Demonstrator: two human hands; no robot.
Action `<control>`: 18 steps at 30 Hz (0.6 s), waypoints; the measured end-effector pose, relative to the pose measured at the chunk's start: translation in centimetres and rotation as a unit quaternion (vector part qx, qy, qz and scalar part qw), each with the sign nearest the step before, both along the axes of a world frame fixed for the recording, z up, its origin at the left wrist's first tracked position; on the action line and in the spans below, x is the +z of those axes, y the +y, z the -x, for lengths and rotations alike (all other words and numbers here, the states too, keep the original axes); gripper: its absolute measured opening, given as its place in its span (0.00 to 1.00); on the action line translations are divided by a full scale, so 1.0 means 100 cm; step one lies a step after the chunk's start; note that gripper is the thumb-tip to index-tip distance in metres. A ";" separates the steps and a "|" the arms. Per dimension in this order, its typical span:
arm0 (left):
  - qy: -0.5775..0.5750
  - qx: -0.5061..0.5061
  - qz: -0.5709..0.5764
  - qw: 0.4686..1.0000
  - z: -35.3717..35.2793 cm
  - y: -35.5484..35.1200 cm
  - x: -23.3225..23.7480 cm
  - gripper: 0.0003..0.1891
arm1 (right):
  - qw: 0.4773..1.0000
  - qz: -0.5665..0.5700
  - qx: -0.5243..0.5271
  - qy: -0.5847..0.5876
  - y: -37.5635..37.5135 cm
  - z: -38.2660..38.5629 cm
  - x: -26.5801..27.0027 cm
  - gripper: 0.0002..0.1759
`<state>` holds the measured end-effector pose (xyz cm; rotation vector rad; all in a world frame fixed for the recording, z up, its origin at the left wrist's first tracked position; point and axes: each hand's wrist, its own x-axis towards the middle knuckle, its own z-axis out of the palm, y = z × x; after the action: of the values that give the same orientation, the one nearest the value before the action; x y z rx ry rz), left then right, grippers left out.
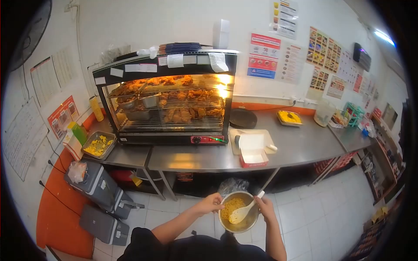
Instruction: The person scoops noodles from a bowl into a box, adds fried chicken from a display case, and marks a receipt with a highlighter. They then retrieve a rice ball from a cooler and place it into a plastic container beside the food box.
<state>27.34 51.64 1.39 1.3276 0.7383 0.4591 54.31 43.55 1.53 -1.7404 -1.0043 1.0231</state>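
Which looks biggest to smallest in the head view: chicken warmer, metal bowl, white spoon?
1. chicken warmer
2. metal bowl, though being nearest the camera enlarges it
3. white spoon

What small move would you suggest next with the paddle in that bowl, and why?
Probably scoop a paddleful of yellow food: the right hand holds the white paddle in the metal bowl, the left hand steadies its rim, and an open box sits on the counter.
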 end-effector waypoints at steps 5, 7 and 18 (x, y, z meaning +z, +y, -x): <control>-0.030 0.128 0.038 0.991 -0.010 0.084 -0.006 0.12 | 0.991 -0.031 0.125 0.046 0.146 -0.023 -0.005 0.18; -0.004 0.201 0.039 0.979 -0.009 0.111 0.003 0.11 | 0.977 0.028 0.213 0.007 0.216 -0.027 -0.018 0.18; -0.032 0.473 0.124 0.872 0.041 0.175 -0.057 0.12 | 0.924 0.023 0.377 0.061 0.398 0.061 -0.092 0.19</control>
<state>23.21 69.17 -4.33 0.6250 1.3318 1.1366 48.25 83.38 -7.63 -1.2992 -1.6297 1.6114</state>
